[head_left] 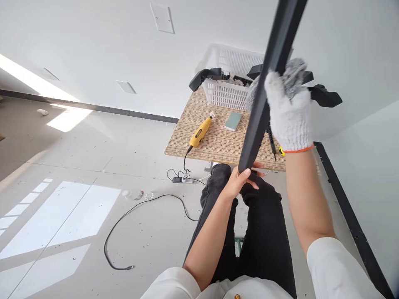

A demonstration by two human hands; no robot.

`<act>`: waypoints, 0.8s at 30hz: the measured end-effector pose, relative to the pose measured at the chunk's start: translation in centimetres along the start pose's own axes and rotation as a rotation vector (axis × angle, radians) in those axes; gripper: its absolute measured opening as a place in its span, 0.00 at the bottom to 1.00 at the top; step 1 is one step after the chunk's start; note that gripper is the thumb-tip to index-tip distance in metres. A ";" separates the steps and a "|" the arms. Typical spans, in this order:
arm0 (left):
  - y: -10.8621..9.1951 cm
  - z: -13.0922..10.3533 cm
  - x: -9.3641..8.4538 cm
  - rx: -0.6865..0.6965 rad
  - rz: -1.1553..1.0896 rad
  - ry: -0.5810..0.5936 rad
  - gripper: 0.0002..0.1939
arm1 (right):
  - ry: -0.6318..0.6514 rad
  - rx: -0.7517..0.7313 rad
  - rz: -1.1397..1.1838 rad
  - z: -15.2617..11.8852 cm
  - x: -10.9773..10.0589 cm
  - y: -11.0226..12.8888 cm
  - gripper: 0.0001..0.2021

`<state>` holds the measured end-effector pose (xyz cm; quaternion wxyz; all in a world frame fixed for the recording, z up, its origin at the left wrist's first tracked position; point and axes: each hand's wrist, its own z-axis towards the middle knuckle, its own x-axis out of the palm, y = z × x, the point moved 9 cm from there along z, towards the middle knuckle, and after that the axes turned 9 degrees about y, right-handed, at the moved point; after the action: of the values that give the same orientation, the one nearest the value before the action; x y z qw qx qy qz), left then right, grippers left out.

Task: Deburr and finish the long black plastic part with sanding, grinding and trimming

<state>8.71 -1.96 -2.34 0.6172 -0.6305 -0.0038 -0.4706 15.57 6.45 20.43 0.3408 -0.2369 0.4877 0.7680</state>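
A long black trim strip (260, 112) rises at a slant from above my lap past the top edge of the view. My left hand (238, 182), bare, is closed around its lower end. Higher up, my right hand (289, 112) wears a white knitted glove with an orange cuff edge. It grips a fluffy grey cloth (294, 77), which wraps around the strip and shows on both sides of it. The fingers behind the strip are hidden.
On the wood-patterned table (177, 141) lie a yellow corded rotary tool (201, 132), a green notebook (233, 121) and a black slim tool (272, 141). A white plastic basket (226, 94) holds black parts. A black cable (107, 241) and power strip (187, 180) lie on the floor.
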 end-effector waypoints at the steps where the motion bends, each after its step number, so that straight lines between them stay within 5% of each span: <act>1: 0.0 -0.1 0.0 -0.002 -0.039 0.020 0.38 | 0.037 -0.005 -0.008 -0.4 0.7 0.3 0.26; 5: 0.8 -0.5 0.9 -0.102 -0.105 0.150 0.44 | 0.234 0.049 -0.166 -1.6 2.8 -0.4 0.17; 7: 0.8 -0.6 0.4 -0.115 -0.027 0.091 0.39 | 0.172 0.065 -0.311 -1.9 1.7 -0.9 0.16; 10: 0.0 -0.5 -0.6 -0.098 0.146 -0.064 0.28 | 0.015 -0.022 -0.479 -2.5 0.4 -0.2 0.29; 15: -0.6 -0.4 -1.5 -0.064 0.226 -0.192 0.23 | 0.251 -0.250 -0.636 -5.1 6.6 0.7 0.35; 19: 0.3 -0.8 -2.9 -0.111 0.276 -0.262 0.21 | 0.479 -0.251 -0.666 -7.5 11.6 -0.5 0.33; 24: 0.8 -1.2 -3.7 -0.152 0.395 -0.275 0.16 | 0.514 -0.042 -0.656 -10.4 10.9 -0.6 0.32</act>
<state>6.38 -0.98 -5.47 0.6418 -0.7216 0.0710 -0.2497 9.22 0.40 8.18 0.4294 -0.5709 0.4397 0.5444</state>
